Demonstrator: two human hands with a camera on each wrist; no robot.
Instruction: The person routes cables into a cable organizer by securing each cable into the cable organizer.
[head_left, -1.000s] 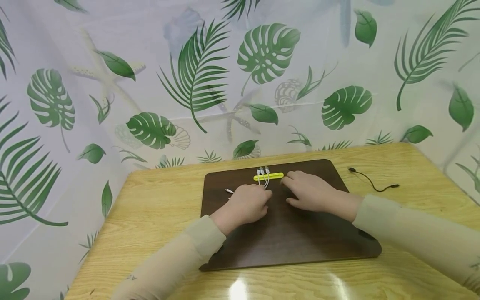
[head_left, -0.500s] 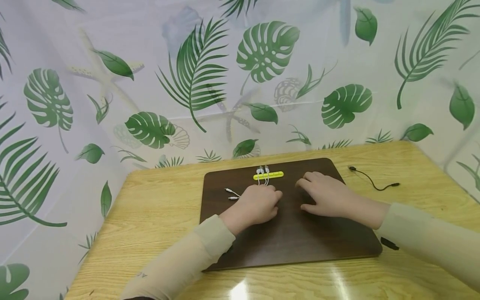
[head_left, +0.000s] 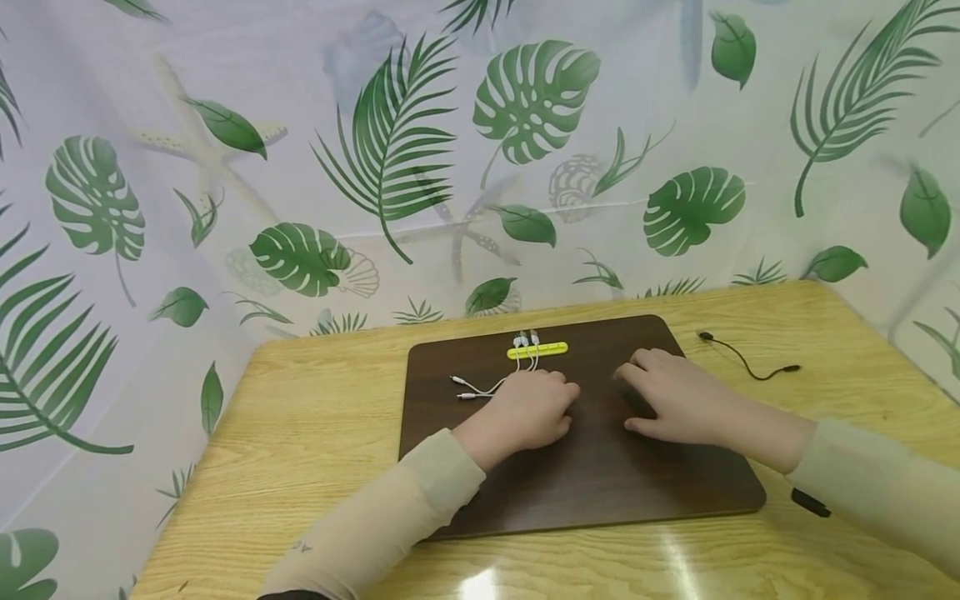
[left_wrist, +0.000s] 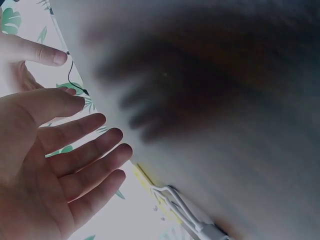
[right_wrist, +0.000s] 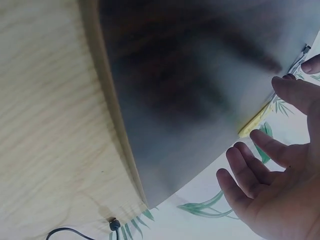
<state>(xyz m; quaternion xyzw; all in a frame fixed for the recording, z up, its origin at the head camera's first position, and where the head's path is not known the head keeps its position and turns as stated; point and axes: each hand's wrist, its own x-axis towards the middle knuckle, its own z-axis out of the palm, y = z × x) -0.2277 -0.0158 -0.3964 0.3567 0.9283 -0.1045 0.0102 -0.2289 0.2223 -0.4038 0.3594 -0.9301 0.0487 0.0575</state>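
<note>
Left hand: reaches forward over the board, back of it up; the left wrist view shows its fingers loose and nearly straight, nothing in the grasp of this left hand (head_left: pixel 528 408).
Right hand: comes in from the right, fingers forward and slightly bent, thumb apart, palm free; this right hand (head_left: pixel 675 396) holds nothing either.
Gap: the two hands are apart, dark board showing between them; whether any fingertip touches it, I can't tell.
Sleeves: pale, on both arms, the left sleeve (head_left: pixel 397 517) with small dark marks like letters, too small for me to read.
Yellow strip: the yellow strip (head_left: pixel 551 349) lies near the board's far edge, beyond the left hand.
White cables: plugs gathered at the strip's left part, leads running toward the person; two thin ends of the white cables (head_left: pixel 467 396) point left, and the left hand hides part of the leads.
Dark board: brown, round-cornered, the board (head_left: pixel 600 475) lies on the wood-grained table (head_left: pixel 315 417).
Black cable: right of the board, on the table, the black cable (head_left: pixel 742 362) lies in a loose curve.
Backdrop: pale cloth with green leaves, the backdrop (head_left: pixel 637 50) rises behind the table.
</note>
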